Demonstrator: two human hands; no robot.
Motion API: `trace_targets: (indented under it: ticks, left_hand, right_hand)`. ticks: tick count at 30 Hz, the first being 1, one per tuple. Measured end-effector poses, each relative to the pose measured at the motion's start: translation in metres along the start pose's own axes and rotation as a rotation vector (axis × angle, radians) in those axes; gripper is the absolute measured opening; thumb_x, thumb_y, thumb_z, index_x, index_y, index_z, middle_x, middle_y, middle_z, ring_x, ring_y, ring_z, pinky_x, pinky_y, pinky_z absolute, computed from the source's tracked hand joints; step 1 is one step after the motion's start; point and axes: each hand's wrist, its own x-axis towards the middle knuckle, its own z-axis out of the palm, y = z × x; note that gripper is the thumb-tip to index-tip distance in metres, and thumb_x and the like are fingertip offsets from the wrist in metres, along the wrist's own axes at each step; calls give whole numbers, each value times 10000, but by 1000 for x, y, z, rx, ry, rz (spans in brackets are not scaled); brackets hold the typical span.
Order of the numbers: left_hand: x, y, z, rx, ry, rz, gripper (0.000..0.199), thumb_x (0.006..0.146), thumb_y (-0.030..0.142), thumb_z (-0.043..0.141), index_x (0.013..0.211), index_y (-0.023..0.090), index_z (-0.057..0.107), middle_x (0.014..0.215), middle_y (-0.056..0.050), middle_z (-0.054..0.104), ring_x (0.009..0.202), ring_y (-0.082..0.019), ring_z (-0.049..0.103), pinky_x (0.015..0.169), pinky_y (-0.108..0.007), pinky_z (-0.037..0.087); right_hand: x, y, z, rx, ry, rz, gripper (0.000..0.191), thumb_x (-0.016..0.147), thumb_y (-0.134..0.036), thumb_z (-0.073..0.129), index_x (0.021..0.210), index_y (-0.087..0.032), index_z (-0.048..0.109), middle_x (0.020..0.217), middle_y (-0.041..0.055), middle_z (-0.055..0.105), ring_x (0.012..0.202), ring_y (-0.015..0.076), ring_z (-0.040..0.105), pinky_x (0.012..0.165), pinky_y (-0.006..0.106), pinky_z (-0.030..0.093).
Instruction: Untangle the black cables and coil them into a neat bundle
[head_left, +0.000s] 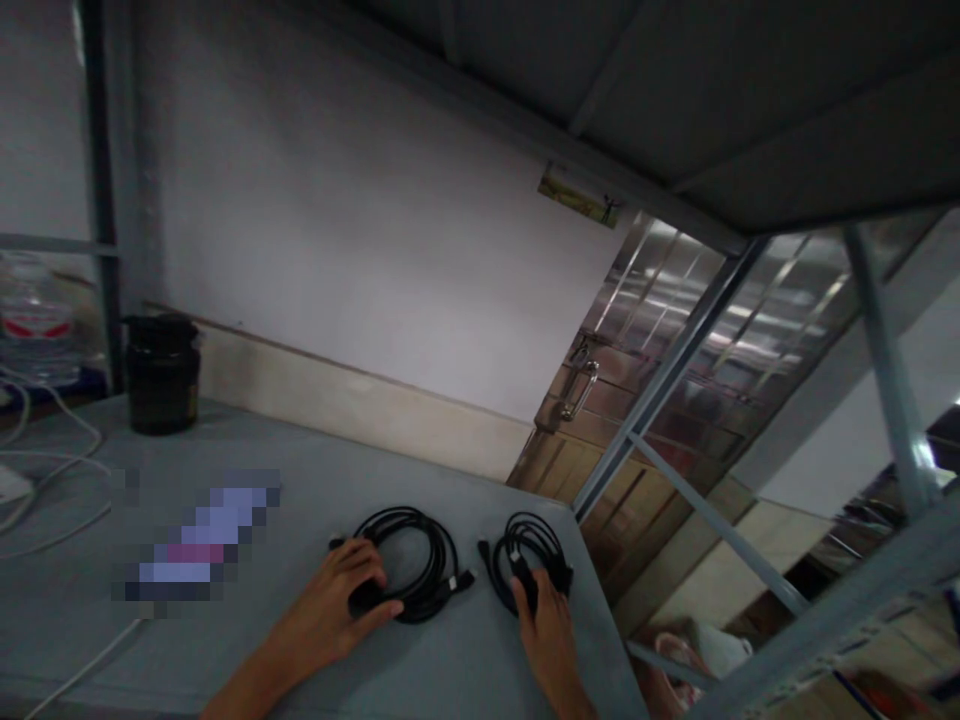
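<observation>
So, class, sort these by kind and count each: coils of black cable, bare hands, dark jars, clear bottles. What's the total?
Coils of black cable: 2 (left coil, right coil)
Bare hands: 2 (left hand, right hand)
Dark jar: 1
Clear bottle: 1
Total: 6

Dim light, corners in shadow. Pale wall [375, 230], cream band [337, 385] along its foot. Small picture [577, 195] near the wall's right edge. Beyond, a shiny metallic door [645, 370], glare on its panels, with a handle [581, 392]. Dark panel [750, 120] overhead, grey-blue metal frame [667, 370] at right. Grey tabletop [292, 460] below the wall.
</observation>
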Motion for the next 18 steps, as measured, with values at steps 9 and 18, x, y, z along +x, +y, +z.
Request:
trace_targets:
  ticks: [9, 18]
  left_hand:
    - [0, -2, 0, 22, -18, -32, 375, 966, 660, 830, 980, 286, 853, 1227, -99, 852, 1323, -375, 747, 1260, -582, 529]
    - [2, 0, -1, 1, -15, -55, 408, 965, 680, 825, 976, 274, 856, 1217, -108, 853, 1297, -376, 766, 1284, -599, 519]
  right_hand:
    - [50, -28, -28, 341, -188, 150, 460, 926, -701, 703, 1032, -254, 724, 979, 94, 844, 938, 327, 832, 888, 434, 645]
    - [65, -26, -30, 333, -26, 181, 486, 1017, -732, 542, 1020, -265, 681, 964, 145, 838, 936, 335, 847, 836, 433, 661]
